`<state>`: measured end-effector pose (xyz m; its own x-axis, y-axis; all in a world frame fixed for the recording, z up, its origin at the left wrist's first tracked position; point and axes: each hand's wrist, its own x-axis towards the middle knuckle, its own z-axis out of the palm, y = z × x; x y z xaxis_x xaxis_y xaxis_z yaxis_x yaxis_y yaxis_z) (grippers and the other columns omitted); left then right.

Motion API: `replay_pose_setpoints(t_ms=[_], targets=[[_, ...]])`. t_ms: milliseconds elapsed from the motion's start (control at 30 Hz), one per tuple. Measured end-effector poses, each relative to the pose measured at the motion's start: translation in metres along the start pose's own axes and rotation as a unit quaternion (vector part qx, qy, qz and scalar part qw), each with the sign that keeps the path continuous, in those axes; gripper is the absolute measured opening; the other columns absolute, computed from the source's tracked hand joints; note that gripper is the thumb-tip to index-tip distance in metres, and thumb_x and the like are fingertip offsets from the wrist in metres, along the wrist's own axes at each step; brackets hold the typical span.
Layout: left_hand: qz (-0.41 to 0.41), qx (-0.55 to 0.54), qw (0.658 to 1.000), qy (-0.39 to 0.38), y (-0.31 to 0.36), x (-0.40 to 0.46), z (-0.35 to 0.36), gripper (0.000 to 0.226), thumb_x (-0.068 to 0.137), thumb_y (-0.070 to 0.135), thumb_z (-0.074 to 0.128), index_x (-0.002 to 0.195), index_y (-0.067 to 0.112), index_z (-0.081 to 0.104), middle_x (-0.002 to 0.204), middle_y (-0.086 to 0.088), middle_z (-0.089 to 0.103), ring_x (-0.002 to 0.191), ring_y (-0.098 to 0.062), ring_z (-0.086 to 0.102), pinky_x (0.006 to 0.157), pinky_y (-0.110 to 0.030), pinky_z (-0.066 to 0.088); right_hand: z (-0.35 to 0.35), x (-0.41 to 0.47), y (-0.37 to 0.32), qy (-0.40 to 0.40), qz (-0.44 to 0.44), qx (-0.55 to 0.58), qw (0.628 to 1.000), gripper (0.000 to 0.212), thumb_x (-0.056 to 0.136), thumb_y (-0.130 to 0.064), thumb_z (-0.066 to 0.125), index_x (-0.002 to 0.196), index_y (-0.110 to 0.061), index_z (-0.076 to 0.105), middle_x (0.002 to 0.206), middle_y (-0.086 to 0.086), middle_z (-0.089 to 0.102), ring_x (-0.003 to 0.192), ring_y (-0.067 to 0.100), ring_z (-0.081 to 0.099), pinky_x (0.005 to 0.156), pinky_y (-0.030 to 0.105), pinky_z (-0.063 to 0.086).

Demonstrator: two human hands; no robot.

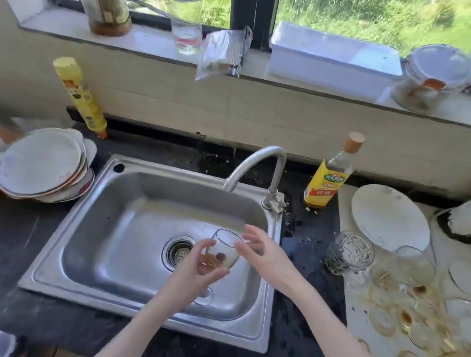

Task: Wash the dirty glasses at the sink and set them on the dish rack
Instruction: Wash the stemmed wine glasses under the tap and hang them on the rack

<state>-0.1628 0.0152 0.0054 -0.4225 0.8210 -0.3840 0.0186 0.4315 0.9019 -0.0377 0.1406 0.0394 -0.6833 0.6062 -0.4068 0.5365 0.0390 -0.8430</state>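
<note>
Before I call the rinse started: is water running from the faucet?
No, the faucet spout shows no stream, and the sink basin looks dry.

Over the steel sink (115, 252), just right of its drain (178, 251), the left hand (195, 275) grips a stemmed glass (222, 250) with brown dregs; the right hand (265, 256) touches its rim with loose fingers. Right of the sink, a patterned glass (349, 256) stands on the counter.

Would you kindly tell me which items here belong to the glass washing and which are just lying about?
Job: left hand, wine glass, right hand, sink, faucet, patterned glass.
Lying about: stacked plates, oil bottle, white plate.
</note>
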Motion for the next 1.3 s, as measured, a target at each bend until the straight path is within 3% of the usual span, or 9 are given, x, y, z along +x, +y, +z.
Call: replay_pose_setpoints(t_ms=[167, 267, 333, 467, 567, 967, 1067, 1167, 1300], targets=[[-0.023, 0.012, 1.0, 0.016, -0.005, 0.034, -0.022, 0.052, 0.078, 0.018, 0.074, 0.12, 0.021, 0.045, 0.096, 0.008, 0.067, 0.084, -0.012, 0.065, 0.074, -0.025, 0.052, -0.032, 0.065, 0.014, 0.266, 0.062, -0.202, 0.941, 0.049, 0.095, -0.033, 0.048, 0.137, -0.009, 0.04, 0.14, 0.011, 0.043, 0.127, 0.027, 0.041, 0.101, 0.04, 0.037], [-0.035, 0.016, 0.999, 0.013, -0.004, 0.048, -0.032, 0.048, 0.079, 0.018, 0.073, 0.115, 0.025, 0.043, 0.09, 0.015, 0.064, 0.075, -0.006, 0.062, 0.06, -0.015, 0.048, -0.047, 0.1, 0.017, 0.205, 0.09, -0.266, 0.937, 0.057, 0.096, -0.029, 0.046, 0.145, -0.006, 0.026, 0.151, 0.011, 0.029, 0.138, 0.027, 0.029, 0.107, 0.045, 0.034], [-0.037, 0.033, 0.999, 0.005, -0.005, 0.057, -0.037, 0.05, 0.077, 0.023, 0.075, 0.115, 0.028, 0.042, 0.095, 0.009, 0.065, 0.079, -0.008, 0.063, 0.067, -0.017, 0.048, -0.048, 0.115, 0.02, 0.166, 0.109, -0.267, 0.943, 0.048, 0.096, -0.025, 0.042, 0.14, -0.006, 0.035, 0.142, 0.017, 0.041, 0.13, 0.033, 0.039, 0.1, 0.043, 0.039], [-0.042, 0.028, 0.999, -0.008, -0.009, 0.074, -0.043, 0.053, 0.075, 0.022, 0.076, 0.117, 0.024, 0.043, 0.098, 0.003, 0.067, 0.078, -0.009, 0.063, 0.075, -0.024, 0.048, -0.037, 0.118, 0.031, 0.226, 0.085, -0.257, 0.936, 0.033, 0.096, -0.021, 0.04, 0.123, -0.007, 0.053, 0.115, 0.019, 0.06, 0.108, 0.04, 0.054, 0.082, 0.04, 0.042], [-0.044, 0.029, 0.998, -0.019, -0.013, 0.082, -0.042, 0.052, 0.075, 0.021, 0.077, 0.114, 0.027, 0.042, 0.096, 0.007, 0.066, 0.079, -0.009, 0.064, 0.076, -0.025, 0.049, -0.023, 0.108, 0.038, 0.257, 0.046, -0.227, 0.938, 0.03, 0.096, -0.017, 0.042, 0.122, -0.01, 0.054, 0.117, 0.014, 0.059, 0.109, 0.038, 0.054, 0.08, 0.038, 0.041], [-0.056, 0.022, 0.997, -0.046, -0.024, 0.087, -0.036, 0.051, 0.073, 0.024, 0.078, 0.112, 0.029, 0.045, 0.094, -0.004, 0.068, 0.069, -0.013, 0.061, 0.074, -0.035, 0.052, 0.007, 0.113, 0.047, 0.094, 0.085, -0.467, 0.875, 0.043, 0.1, -0.018, 0.034, 0.141, -0.004, 0.03, 0.154, 0.014, 0.016, 0.14, 0.027, 0.022, 0.109, 0.032, 0.025], [-0.07, -0.015, 0.997, -0.043, -0.024, 0.087, -0.037, 0.053, 0.074, 0.023, 0.078, 0.116, 0.025, 0.046, 0.094, -0.006, 0.068, 0.069, -0.014, 0.064, 0.075, -0.036, 0.054, 0.011, 0.11, 0.044, 0.091, 0.089, -0.377, 0.917, 0.049, 0.101, -0.021, 0.031, 0.147, -0.008, 0.021, 0.157, 0.012, 0.008, 0.145, 0.025, 0.009, 0.115, 0.033, 0.016], [-0.101, -0.091, 0.99, -0.038, -0.021, 0.087, -0.038, 0.049, 0.078, 0.019, 0.074, 0.117, 0.02, 0.045, 0.1, -0.01, 0.064, 0.072, -0.018, 0.066, 0.072, -0.035, 0.056, 0.03, 0.095, 0.039, 0.154, 0.063, -0.218, 0.962, 0.042, 0.101, -0.02, 0.032, 0.141, -0.006, 0.037, 0.149, 0.012, 0.032, 0.14, 0.021, 0.026, 0.114, 0.028, 0.019], [-0.123, -0.124, 0.983, -0.054, -0.02, 0.088, -0.036, 0.039, 0.081, 0.023, 0.071, 0.113, 0.011, 0.055, 0.108, -0.008, 0.062, 0.084, -0.017, 0.067, 0.071, -0.033, 0.058, 0.06, 0.072, 0.022, 0.116, 0.144, 0.097, 0.978, 0.027, 0.1, -0.026, 0.039, 0.105, -0.012, 0.061, 0.101, 0.009, 0.065, 0.089, 0.017, 0.062, 0.09, 0.036, 0.05]])
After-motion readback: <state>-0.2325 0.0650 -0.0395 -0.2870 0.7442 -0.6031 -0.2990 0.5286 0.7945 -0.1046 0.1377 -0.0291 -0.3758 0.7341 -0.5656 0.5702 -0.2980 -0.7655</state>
